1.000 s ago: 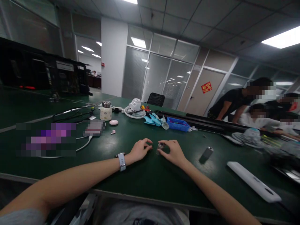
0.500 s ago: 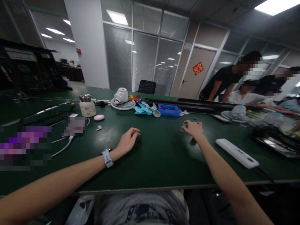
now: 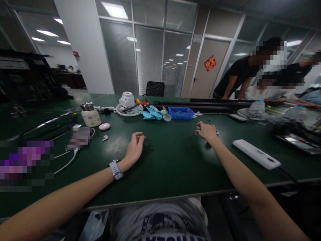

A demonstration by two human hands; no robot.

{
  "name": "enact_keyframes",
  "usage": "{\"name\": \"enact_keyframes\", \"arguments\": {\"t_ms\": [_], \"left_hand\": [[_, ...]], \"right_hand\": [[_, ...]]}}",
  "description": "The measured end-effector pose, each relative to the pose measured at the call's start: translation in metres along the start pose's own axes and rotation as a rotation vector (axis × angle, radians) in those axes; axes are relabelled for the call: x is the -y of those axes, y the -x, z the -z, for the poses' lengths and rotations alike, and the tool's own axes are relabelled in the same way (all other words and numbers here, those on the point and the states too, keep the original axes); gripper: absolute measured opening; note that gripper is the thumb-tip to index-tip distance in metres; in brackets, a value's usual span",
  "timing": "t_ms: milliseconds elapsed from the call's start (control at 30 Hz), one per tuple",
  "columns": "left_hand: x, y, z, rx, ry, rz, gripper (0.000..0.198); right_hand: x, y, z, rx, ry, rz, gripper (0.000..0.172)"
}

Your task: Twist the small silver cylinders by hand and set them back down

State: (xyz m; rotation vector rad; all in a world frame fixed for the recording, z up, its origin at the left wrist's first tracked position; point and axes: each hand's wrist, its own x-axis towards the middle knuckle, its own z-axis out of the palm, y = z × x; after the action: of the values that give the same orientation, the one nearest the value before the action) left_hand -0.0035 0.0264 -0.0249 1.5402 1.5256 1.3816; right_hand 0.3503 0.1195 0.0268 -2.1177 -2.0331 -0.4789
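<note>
My left hand (image 3: 135,147), a watch (image 3: 115,169) on its wrist, rests on the green table with loosely bent fingers. A gap shows between thumb and forefinger, and nothing is visible in it. Just right of it lies a tiny dark piece (image 3: 151,148). Farther right, my right hand (image 3: 207,132) is over the tabletop, palm down, its fingers curled in. Something small and shiny shows at those fingertips, too small to name. Another small metallic bit (image 3: 217,133) lies beside that hand, and a thin small piece (image 3: 210,119) lies beyond it.
A blue bin (image 3: 181,113), blue fan blades (image 3: 151,113) and a white fan (image 3: 129,109) stand at the back. Left are a bottle (image 3: 90,115), a pink case (image 3: 104,126), an earbud (image 3: 105,138) and cables. A white power strip (image 3: 255,154) lies right; several people stand or sit beyond.
My left hand has drawn slightly left, away from the tiny dark piece, with its fingers turned up more. The right hand stays at about the same spot. The camera view has shifted a little.
</note>
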Motion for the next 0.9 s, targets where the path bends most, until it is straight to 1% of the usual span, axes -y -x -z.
{"name": "enact_keyframes", "arguments": {"t_ms": [67, 133, 200, 267, 300, 333, 367, 433, 467, 500, 533, 600, 700, 800, 900], "left_hand": [[0.002, -0.001, 0.0, 0.005, 0.002, 0.002, 0.037], [0.002, -0.001, 0.0, 0.007, 0.005, 0.002, 0.037], [0.001, -0.001, 0.0, 0.006, 0.006, 0.002, 0.037], [0.0, 0.0, 0.0, 0.002, 0.0, 0.004, 0.037], [-0.001, 0.0, 0.0, -0.001, -0.005, 0.006, 0.037], [-0.002, 0.0, 0.001, -0.006, -0.009, 0.007, 0.037], [-0.002, 0.0, 0.001, -0.013, -0.014, 0.007, 0.036], [-0.002, 0.0, 0.0, -0.03, -0.018, -0.003, 0.034], [-0.002, 0.0, 0.0, -0.039, -0.018, -0.014, 0.033], [-0.002, 0.0, 0.0, -0.047, -0.016, -0.025, 0.033], [-0.001, -0.001, -0.001, -0.052, -0.014, -0.035, 0.032], [-0.001, -0.001, -0.002, -0.058, -0.015, -0.044, 0.03], [0.0, -0.001, -0.003, -0.062, -0.033, -0.052, 0.029], [-0.001, -0.001, -0.003, -0.064, -0.044, -0.07, 0.029], [-0.002, -0.001, -0.002, -0.057, -0.051, -0.056, 0.029]], "right_hand": [[-0.005, -0.003, -0.001, 0.045, -0.025, -0.032, 0.032], [-0.009, -0.004, -0.001, 0.064, -0.038, -0.04, 0.034], [-0.005, -0.001, 0.001, 0.001, -0.042, -0.031, 0.039], [0.01, 0.008, 0.006, -0.144, -0.091, 0.046, 0.043], [0.023, 0.015, 0.01, -0.216, -0.146, 0.125, 0.044], [0.038, 0.024, 0.013, -0.264, -0.219, 0.235, 0.044], [0.055, 0.033, 0.017, -0.28, -0.299, 0.366, 0.043], [0.091, 0.054, 0.024, -0.232, -0.436, 0.636, 0.042], [0.107, 0.063, 0.026, -0.204, -0.471, 0.739, 0.041], [0.12, 0.071, 0.028, -0.175, -0.49, 0.819, 0.039], [0.131, 0.077, 0.029, -0.156, -0.496, 0.868, 0.038], [0.144, 0.084, 0.026, -0.135, -0.5, 0.903, 0.035], [0.151, 0.085, 0.018, -0.098, -0.52, 0.911, 0.032], [0.154, 0.083, 0.011, -0.072, -0.544, 0.903, 0.027], [0.147, 0.077, 0.014, -0.127, -0.531, 0.873, 0.019]]}}
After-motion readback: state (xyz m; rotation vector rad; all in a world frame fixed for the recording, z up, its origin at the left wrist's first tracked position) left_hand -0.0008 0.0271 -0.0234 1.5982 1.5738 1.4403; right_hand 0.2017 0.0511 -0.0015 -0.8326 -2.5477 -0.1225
